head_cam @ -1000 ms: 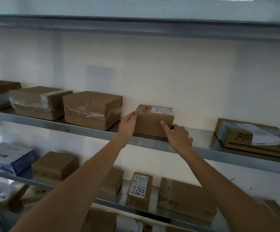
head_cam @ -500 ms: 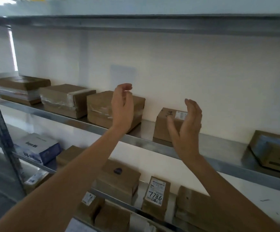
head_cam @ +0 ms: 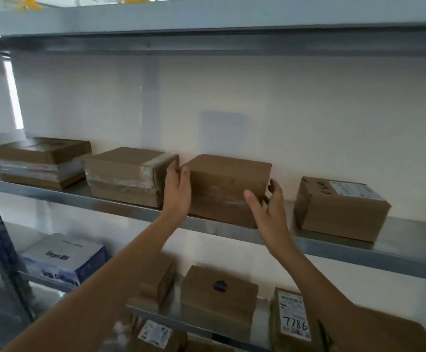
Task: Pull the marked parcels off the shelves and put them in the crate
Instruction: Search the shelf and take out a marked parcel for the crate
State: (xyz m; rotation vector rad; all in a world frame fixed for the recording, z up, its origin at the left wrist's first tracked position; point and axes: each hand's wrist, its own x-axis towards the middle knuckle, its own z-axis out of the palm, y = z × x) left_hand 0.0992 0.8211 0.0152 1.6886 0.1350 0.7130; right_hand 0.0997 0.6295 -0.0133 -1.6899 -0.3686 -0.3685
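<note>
A plain brown parcel (head_cam: pixel 229 184) with clear tape across its front stands on the middle shelf (head_cam: pixel 334 247). My left hand (head_cam: pixel 177 191) lies flat against its left side, fingers straight and pointing up. My right hand (head_cam: pixel 267 212) spans its right front corner, thumb at the front face, fingers spread round the right side. On the shelf below, a brown parcel (head_cam: pixel 217 301) carries a dark round sticker on top. No crate is in view.
The same shelf holds a taped parcel (head_cam: pixel 123 174) just to the left, a flat stack (head_cam: pixel 41 158) at far left, and a labelled parcel (head_cam: pixel 339 207) to the right. Below are a blue-white box (head_cam: pixel 64 260) and a parcel marked 7786 (head_cam: pixel 294 318). A steel upright (head_cam: pixel 0 245) stands left.
Both hands let go of the small labelled parcel, lifted off the shelf, and moved left to the larger taped parcel. My view swung left too.
</note>
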